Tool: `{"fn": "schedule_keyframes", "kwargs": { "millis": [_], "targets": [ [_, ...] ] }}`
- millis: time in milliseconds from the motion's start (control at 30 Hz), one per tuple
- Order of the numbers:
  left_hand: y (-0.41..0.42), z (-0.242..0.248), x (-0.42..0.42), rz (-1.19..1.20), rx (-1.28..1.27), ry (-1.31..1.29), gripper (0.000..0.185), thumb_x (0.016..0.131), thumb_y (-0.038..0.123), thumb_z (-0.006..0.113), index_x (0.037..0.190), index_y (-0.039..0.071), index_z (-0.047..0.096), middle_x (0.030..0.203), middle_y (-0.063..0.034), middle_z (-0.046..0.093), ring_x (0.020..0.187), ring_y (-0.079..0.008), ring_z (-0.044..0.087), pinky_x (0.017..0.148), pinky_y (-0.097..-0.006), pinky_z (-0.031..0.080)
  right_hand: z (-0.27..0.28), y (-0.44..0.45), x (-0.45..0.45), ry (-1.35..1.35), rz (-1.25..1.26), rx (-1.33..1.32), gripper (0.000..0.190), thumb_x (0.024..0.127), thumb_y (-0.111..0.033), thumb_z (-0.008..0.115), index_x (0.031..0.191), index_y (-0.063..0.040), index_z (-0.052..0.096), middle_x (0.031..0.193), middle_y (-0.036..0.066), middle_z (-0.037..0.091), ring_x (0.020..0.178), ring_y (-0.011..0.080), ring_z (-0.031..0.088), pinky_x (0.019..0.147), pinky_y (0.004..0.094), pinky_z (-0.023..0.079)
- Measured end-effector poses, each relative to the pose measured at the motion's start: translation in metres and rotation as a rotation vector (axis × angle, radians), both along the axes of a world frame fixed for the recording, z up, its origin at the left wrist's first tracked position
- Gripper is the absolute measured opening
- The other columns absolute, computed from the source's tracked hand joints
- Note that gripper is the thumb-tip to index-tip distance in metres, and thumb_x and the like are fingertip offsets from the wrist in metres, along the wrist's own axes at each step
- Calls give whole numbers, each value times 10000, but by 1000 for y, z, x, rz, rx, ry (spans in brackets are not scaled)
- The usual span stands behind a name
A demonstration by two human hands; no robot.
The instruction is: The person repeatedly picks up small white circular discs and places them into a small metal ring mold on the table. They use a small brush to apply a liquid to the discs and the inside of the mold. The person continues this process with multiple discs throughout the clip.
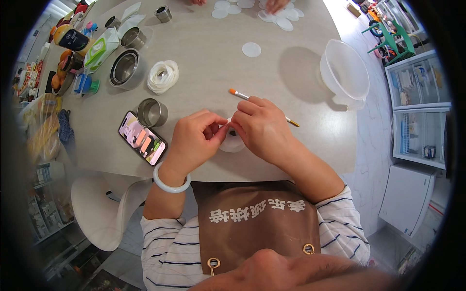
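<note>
My left hand (pixel 199 138) and my right hand (pixel 260 127) meet over a white, thin-edged round piece (pixel 232 144) near the table's front edge. Thumb and forefinger of each pinch at its upper rim; a small dark spot shows at its middle. The fingers hide much of it. Beyond my right hand lies a thin brush with an orange tip (pixel 237 94), partly under that hand in this view. A ring-shaped stack of white thin discs (pixel 163 77) sits to the left, and a single white disc (pixel 251 50) lies farther back.
At left are a phone (pixel 142 138), a metal ring cutter (pixel 152 112), nested metal cutters (pixel 124 68) and a wipes pack (pixel 101 49). A translucent plastic bowl (pixel 344 72) stands at right. Another person's hand (pixel 277 6) touches scattered white discs (pixel 284 24) at the far edge.
</note>
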State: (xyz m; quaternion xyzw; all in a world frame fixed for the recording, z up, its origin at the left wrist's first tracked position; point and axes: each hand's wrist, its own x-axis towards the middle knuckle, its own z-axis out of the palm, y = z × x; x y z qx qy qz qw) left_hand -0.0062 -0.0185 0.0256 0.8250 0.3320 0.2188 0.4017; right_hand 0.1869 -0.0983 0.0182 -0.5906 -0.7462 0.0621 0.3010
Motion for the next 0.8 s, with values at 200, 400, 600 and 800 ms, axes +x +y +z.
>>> {"fn": "schedule_keyframes", "kwargs": {
  "millis": [200,400,600,800],
  "targets": [
    [-1,-9,-1,35,-268,-44,120,945,32,787,1041,-11,730,690,-59,701,561,-79,633,552,-252,472,4,-5,3,-20,-25,-2,131,818,-85,825,790,-75,698,798,32,604,806,256,614,720,401,487],
    [0,-15,-3,39,-407,-103,116,979,41,769,1072,-14,727,646,-13,662,557,-25,556,538,-226,426,0,1,4,3,10,22,109,831,-86,832,829,-75,724,804,27,616,797,252,619,721,405,502],
    [0,-5,-11,-27,-197,8,399,895,186,891,1231,37,736,900,-48,683,730,-97,612,640,-263,486,13,-19,16,294,-150,-162,88,959,-152,778,988,-69,781,910,73,701,877,287,675,779,421,552],
    [-15,-5,-2,-125,261,8,730,802,286,954,1444,106,656,1270,-102,626,1054,-281,641,888,-407,580,3,-33,26,475,-123,-386,187,1059,-204,705,1123,-37,760,993,130,723,941,332,688,824,446,558]
  ]
}}
